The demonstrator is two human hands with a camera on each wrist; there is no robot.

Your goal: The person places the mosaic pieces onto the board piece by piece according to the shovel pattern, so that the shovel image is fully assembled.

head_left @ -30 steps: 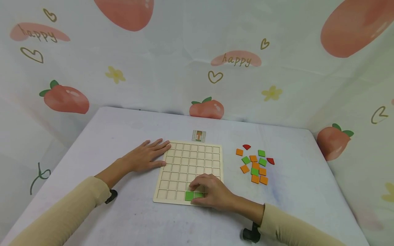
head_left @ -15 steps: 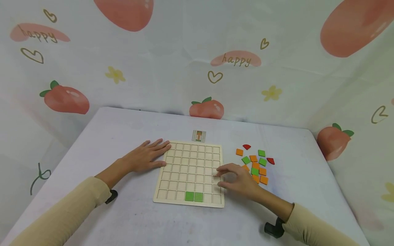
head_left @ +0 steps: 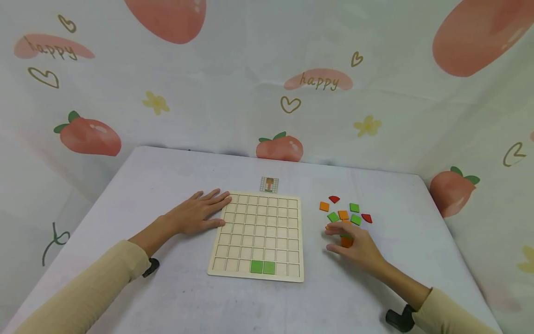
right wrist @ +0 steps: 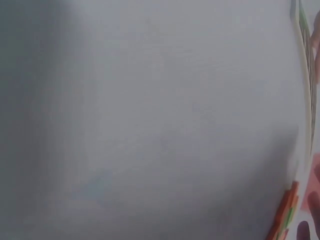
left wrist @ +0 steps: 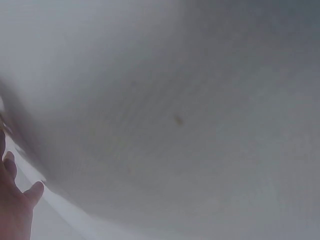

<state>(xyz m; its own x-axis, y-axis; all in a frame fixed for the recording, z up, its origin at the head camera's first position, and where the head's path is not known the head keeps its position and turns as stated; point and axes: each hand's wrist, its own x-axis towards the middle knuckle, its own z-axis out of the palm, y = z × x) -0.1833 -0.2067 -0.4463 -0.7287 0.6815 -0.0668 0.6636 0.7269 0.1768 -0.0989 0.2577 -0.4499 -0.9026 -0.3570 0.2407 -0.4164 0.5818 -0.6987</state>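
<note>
A pale wooden grid board (head_left: pixel 248 228) lies flat on the white table. Two green square tiles, a left one (head_left: pixel 256 266) and a right one (head_left: pixel 269 268), sit side by side in its nearest row. My left hand (head_left: pixel 193 215) rests at the board's upper left edge, fingers spread. Over the loose tiles right of the board is my right hand (head_left: pixel 356 246), thumb and fingers apart, with no tile visible between them. It covers part of the pile. Orange squares (head_left: pixel 324 206), green squares (head_left: pixel 354 208) and two red rounded wedges (head_left: pixel 366 218) show around it.
A small card (head_left: pixel 269 184) with a gridded picture lies just beyond the board. Behind the table (head_left: pixel 175 176) hangs a cloth (head_left: pixel 233 93) printed with fruit and hearts. Mostly blurred tabletop fills both wrist views.
My right hand has left the two green tiles on the board and moved right, to the loose tiles. The left hand stays where it was.
</note>
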